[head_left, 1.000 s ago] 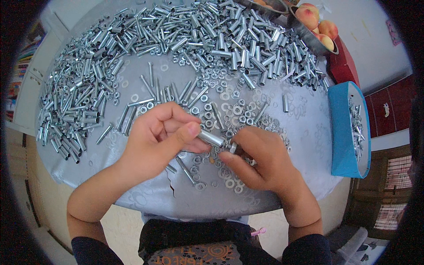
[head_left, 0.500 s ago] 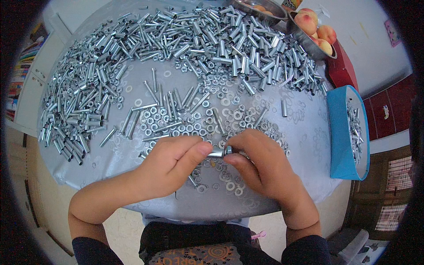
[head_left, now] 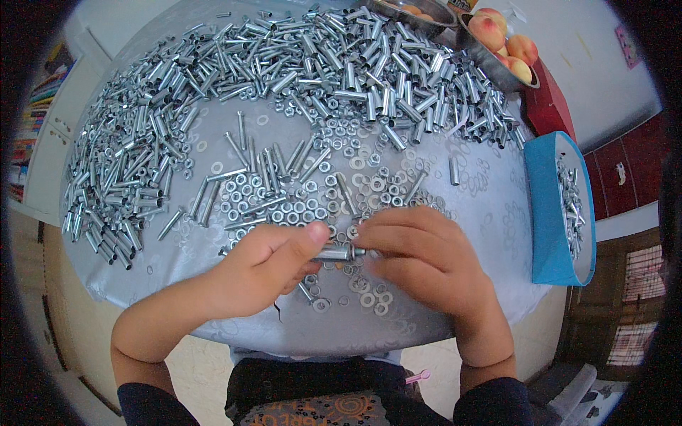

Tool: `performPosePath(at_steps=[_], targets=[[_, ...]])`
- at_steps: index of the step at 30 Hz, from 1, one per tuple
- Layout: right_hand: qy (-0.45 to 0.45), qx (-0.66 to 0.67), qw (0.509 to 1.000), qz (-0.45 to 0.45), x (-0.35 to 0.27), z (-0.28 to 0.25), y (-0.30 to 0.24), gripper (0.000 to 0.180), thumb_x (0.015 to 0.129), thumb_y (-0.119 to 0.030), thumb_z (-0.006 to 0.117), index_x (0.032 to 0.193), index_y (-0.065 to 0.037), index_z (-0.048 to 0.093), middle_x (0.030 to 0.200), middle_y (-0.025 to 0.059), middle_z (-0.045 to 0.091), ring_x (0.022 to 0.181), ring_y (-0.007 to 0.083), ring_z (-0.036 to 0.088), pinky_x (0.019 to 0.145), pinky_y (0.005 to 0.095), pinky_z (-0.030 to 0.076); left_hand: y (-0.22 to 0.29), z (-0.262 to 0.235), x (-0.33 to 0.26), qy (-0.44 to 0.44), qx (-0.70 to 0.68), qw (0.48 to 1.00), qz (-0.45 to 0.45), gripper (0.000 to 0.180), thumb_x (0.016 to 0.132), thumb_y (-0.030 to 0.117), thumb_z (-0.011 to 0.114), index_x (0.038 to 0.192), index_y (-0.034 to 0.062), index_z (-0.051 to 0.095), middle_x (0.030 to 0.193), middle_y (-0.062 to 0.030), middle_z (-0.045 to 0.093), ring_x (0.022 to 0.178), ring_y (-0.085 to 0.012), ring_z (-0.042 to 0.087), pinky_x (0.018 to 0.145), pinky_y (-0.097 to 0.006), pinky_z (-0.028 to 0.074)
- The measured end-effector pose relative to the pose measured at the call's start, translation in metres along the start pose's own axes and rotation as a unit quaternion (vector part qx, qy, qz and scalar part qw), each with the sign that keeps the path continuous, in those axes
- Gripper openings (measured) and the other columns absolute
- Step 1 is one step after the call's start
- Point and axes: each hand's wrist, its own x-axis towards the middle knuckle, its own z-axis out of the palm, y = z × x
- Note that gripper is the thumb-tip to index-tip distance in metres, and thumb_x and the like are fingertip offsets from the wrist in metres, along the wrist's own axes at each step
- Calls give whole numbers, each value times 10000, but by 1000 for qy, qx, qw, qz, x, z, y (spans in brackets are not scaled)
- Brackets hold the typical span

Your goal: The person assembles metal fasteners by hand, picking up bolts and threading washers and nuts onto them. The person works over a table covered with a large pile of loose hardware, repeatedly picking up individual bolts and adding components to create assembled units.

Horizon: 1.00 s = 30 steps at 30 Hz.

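Note:
Above the near part of the table, my left hand (head_left: 266,266) is closed around a silver sleeve anchor bolt (head_left: 334,253), its thumb along the top. The bolt lies nearly level, with a washer and its narrow end pointing right. Close against that end is my right hand (head_left: 426,255), fingers bent and fingertips partly smeared by motion. Whether a nut sits between those fingertips cannot be made out. Beneath and beyond both hands lie loose nuts (head_left: 288,207), flat washers (head_left: 366,299) and several long bolts (head_left: 272,170).
A large heap of metal sleeves and bolts (head_left: 284,53) curves around the table's far and left sides. At the right edge stands a blue box (head_left: 547,213) holding more metal parts. Metal bowls (head_left: 497,67) with peaches (head_left: 486,34) sit at the far right. One sleeve (head_left: 455,171) lies apart.
The hex nut seen at the bolt's right end no longer shows there. My right hand's fingers have shifted and blurred, and the bolt has moved slightly down and left with my left hand.

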Motion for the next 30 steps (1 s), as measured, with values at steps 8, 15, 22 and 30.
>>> performPosePath(at_steps=[8,15,22,30], targets=[[21,-17,992,127,-1,19,1,142,739,-70,599,881,-59,592,1012,119,648,876,295,631,726,386,512,4,0,5,64,-51,996,24,525,964,492,404,673,60,476,559,31,368,484,-66,336,447,-229,283],[100,-45,974,199,0,25,17,142,736,-7,592,863,-69,575,865,114,640,798,326,617,703,423,488,2,-8,13,104,-118,987,10,522,962,511,387,620,118,356,532,48,285,435,-63,247,413,-235,218],[33,-50,969,241,-1,15,14,152,725,69,614,815,-53,619,909,94,670,844,263,645,741,338,508,3,-8,11,83,-114,989,34,512,976,486,370,625,113,352,537,49,286,437,-62,250,416,-234,219],[-61,-35,980,185,-3,5,17,161,709,29,631,846,-56,624,896,90,651,837,283,624,737,366,490,2,-12,9,81,-140,986,43,477,979,436,405,643,98,386,543,50,301,455,-55,267,434,-226,238]])
